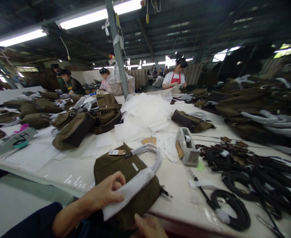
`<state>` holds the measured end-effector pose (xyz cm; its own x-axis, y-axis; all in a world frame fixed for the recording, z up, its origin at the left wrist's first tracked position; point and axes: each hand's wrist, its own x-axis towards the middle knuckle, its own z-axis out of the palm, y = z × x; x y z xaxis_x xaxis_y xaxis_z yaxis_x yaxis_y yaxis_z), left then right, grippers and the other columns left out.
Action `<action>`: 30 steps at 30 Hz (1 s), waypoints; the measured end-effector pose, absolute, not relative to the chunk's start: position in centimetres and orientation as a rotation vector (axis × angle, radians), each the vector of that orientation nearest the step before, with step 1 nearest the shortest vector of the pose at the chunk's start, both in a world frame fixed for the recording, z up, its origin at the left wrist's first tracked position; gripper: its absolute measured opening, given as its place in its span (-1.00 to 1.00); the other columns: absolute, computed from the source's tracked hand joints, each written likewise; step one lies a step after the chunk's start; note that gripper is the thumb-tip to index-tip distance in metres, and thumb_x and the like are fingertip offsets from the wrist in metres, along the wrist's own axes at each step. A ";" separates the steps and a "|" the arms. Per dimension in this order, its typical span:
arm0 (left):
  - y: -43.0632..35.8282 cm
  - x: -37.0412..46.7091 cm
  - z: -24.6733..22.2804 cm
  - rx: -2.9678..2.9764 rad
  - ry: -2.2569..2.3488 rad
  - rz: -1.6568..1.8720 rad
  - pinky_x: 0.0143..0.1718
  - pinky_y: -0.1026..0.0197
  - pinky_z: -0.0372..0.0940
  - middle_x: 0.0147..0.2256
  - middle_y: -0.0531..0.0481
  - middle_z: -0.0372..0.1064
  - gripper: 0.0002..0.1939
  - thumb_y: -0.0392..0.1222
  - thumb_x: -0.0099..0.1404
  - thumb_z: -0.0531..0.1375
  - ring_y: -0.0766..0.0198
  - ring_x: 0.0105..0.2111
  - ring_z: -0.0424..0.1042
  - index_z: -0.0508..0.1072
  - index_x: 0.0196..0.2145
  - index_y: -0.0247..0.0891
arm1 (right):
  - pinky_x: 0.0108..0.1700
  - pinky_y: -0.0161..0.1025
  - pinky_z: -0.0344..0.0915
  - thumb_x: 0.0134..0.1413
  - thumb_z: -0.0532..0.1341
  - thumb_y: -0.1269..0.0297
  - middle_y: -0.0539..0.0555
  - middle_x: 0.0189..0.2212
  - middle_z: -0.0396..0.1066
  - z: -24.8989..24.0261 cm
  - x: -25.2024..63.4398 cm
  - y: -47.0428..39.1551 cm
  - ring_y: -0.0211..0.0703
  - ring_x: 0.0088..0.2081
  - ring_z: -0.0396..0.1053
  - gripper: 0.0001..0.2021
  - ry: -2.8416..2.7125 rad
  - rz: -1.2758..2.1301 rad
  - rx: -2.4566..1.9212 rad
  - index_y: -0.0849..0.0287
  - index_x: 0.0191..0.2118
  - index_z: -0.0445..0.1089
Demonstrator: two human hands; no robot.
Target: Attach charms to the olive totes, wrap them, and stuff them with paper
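Observation:
An olive-green handbag (120,165) lies at the near edge of the table, tilted toward me. Its curved handle (157,155) is covered in clear wrap, and a card tag (117,152) rests on the bag's top. A sheet of thin white wrapping (132,188) runs over the handle's near end. My left hand (105,193) pinches the near end of this wrapping between thumb and curled fingers. At the bag's lower edge, my right hand (150,227) grips the bag with its thumb on the front; its other fingers are mostly hidden.
Behind the bag stands a tape dispenser (187,147), with a heap of white sheets (147,110) beyond. Coiled black straps (231,210) cover the right side. More olive bags (73,130) are piled left and right. A person in a red apron (175,78) works across the table.

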<state>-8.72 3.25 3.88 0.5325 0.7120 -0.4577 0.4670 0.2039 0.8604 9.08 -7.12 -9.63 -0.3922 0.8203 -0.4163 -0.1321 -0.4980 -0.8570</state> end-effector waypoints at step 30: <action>4.4 -5.5 -0.5 1.053 0.922 0.721 -0.50 0.34 0.24 -0.39 0.06 0.48 -0.47 -0.03 0.00 0.42 0.29 -0.50 0.43 0.21 -0.22 -0.18 | -0.36 -0.25 0.21 -0.22 0.30 -0.02 0.11 -0.47 0.49 -1.3 35.1 7.4 -0.14 -0.40 0.35 -0.63 -0.928 0.718 -1.744 0.26 -0.46 0.53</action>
